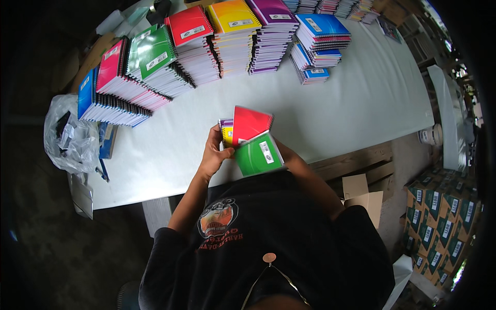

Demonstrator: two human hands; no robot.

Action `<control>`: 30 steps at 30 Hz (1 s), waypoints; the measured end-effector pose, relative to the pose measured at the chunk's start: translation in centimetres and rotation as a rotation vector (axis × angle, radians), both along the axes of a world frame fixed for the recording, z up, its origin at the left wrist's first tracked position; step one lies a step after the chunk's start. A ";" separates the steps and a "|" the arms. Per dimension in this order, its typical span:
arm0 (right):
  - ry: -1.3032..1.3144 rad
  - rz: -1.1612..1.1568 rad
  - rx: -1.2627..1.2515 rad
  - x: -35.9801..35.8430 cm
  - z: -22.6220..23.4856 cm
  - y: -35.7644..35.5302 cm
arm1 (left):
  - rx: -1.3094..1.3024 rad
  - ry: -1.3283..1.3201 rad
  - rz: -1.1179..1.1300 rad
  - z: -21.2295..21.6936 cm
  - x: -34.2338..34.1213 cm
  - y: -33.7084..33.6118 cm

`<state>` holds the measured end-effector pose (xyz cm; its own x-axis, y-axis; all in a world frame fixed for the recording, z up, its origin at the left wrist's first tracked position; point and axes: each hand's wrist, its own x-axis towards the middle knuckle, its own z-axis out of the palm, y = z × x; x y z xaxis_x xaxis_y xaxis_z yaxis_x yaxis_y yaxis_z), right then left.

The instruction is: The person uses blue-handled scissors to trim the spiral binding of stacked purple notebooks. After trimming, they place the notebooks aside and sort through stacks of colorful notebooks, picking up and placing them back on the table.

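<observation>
Over the near edge of the table I hold a small fan of spiral notebooks. My left hand grips its left side, thumb on top, where a yellow notebook and a bit of a purple one show. A red notebook lies tilted over the yellow one. In front of it is a green notebook, slanted, with a white label. My right hand is at the green notebook's right edge; its fingers are hidden behind the cover, and it appears to hold that notebook.
Tall notebook stacks curve along the far side: blue, pink, green, red, yellow, purple. A mixed pile stands right of them. A plastic bag is at left, cartons at right.
</observation>
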<state>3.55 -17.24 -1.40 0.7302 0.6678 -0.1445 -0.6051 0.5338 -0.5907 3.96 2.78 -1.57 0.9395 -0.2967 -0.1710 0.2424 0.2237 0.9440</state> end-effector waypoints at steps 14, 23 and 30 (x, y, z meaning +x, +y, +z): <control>-0.412 -0.148 -0.259 -3.8 2.6 -0.6 | 0.127 -0.218 -0.212 2.0 -3.8 0.6; 0.112 -0.568 -0.126 -0.1 0.8 1.2 | -0.029 -0.303 0.007 0.5 -0.8 -1.0; -0.600 -0.586 -0.356 -1.4 -1.7 2.3 | 0.064 -0.292 0.051 -1.9 -1.3 -0.9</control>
